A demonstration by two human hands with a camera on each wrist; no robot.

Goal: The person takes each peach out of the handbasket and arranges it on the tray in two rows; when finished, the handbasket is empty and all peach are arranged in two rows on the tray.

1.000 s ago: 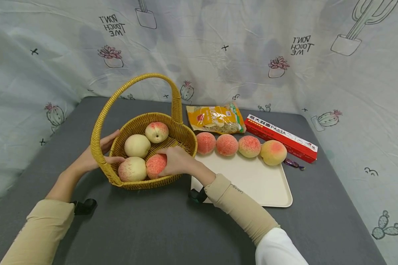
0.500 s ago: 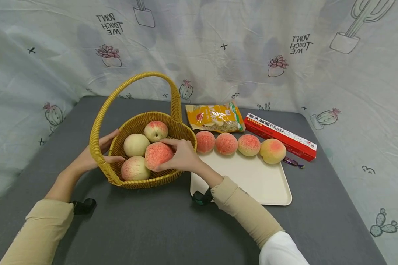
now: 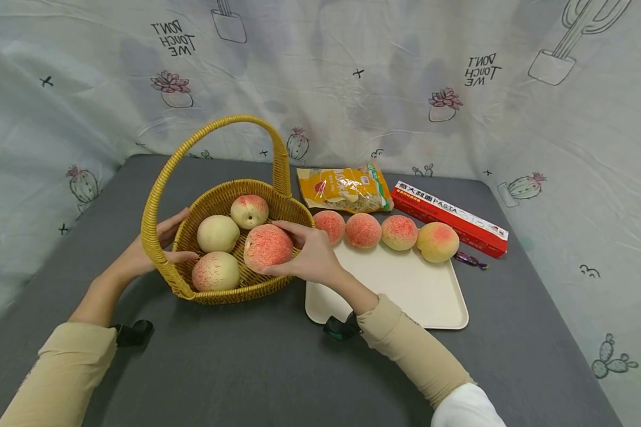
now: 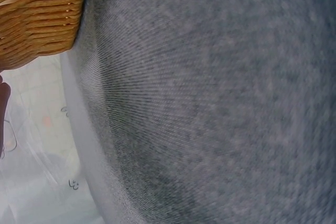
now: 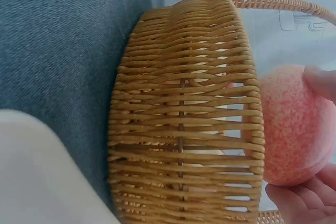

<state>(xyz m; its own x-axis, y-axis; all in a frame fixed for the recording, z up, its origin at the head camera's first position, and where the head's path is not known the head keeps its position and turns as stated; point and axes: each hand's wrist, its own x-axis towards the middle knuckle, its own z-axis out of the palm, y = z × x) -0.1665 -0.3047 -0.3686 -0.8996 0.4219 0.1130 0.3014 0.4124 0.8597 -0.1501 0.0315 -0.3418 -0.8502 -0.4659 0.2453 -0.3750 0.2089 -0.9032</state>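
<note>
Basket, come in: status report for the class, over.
Right hand grips red peach above basket. Left hand holds basket. Three other peaches inside. Handle apparently not in the way.

Eight peaches (image 3: pixel 269 248); one basket (image 3: pixel 256 291)

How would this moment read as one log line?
right hand: holds red peach | left hand: holds basket | inside basket: three paler peaches

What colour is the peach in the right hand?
The peach is pinkish red, finely speckled with paler flecks; the right wrist view shows it best.
</note>
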